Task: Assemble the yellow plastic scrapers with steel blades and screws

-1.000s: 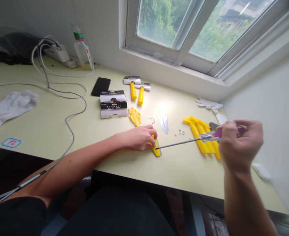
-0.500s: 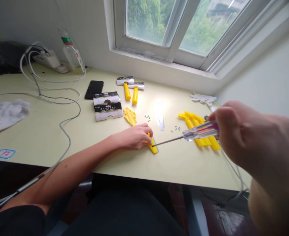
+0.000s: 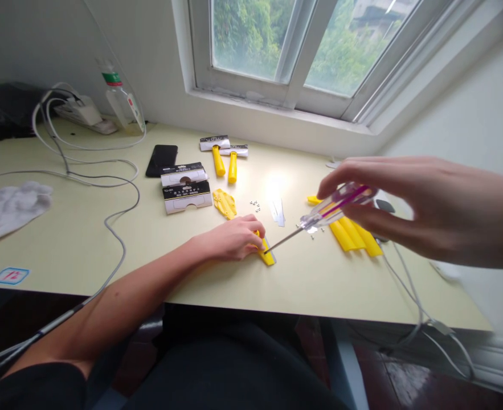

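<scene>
My left hand [image 3: 238, 236] is closed on a yellow plastic scraper head [image 3: 269, 257], pressing it to the table; a thin grey blade edge shows along its right side. In my right hand [image 3: 405, 208] is a screwdriver [image 3: 319, 215] with a clear, purple-streaked handle, gripped between thumb and fingers. Its shaft slants down to the left, and the tip meets the scraper head beside my left fingers. Around them lie several small nuts [image 3: 256, 206], flat metal blades [image 3: 278, 212], loose yellow head pieces [image 3: 224, 203] and yellow handles [image 3: 349, 233], partly hidden behind the screwdriver and right hand.
Two yellow-handled scrapers [image 3: 233, 166] lie toward the window, near black-and-white card sleeves [image 3: 187, 196] and a phone [image 3: 161, 160]. A white glove [image 3: 9, 213], cables [image 3: 123, 228], a bottle [image 3: 123, 105] and a power strip [image 3: 84, 111] occupy the left.
My right hand has shifted its grip on the screwdriver: the fist around the handle has loosened to extended fingers and thumb. The handle has moved left; the left hand stays on the scraper head.
</scene>
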Demonstrator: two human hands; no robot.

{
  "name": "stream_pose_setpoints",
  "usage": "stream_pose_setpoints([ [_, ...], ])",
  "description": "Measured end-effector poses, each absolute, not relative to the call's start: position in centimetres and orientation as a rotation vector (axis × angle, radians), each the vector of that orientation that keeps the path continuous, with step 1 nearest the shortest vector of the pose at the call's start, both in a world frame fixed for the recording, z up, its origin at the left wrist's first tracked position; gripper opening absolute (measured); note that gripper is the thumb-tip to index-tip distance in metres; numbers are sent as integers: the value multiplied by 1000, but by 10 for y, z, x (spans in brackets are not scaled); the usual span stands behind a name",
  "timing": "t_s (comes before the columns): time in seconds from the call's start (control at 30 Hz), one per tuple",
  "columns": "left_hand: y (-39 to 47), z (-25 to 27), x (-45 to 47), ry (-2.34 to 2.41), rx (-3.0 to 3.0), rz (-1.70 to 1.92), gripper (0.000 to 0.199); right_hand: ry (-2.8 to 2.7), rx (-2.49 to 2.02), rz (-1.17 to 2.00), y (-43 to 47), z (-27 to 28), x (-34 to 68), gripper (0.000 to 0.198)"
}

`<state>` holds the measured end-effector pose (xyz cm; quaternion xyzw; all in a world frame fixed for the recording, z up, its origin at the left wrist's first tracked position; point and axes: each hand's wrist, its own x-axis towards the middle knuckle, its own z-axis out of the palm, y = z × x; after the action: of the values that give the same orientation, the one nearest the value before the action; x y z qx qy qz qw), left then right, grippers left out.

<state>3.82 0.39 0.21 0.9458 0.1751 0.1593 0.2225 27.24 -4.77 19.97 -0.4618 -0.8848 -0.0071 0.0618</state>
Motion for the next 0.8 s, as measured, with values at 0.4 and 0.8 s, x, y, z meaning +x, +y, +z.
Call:
stream_pose_setpoints([
  [0.4,3,2,38,467,2613,464,16,-2606,-1359,84,-36,192,278,39],
  [0.8,3,3,38,474,2626,454,16,-2621,-1685,-239,-40,194,283,44],
])
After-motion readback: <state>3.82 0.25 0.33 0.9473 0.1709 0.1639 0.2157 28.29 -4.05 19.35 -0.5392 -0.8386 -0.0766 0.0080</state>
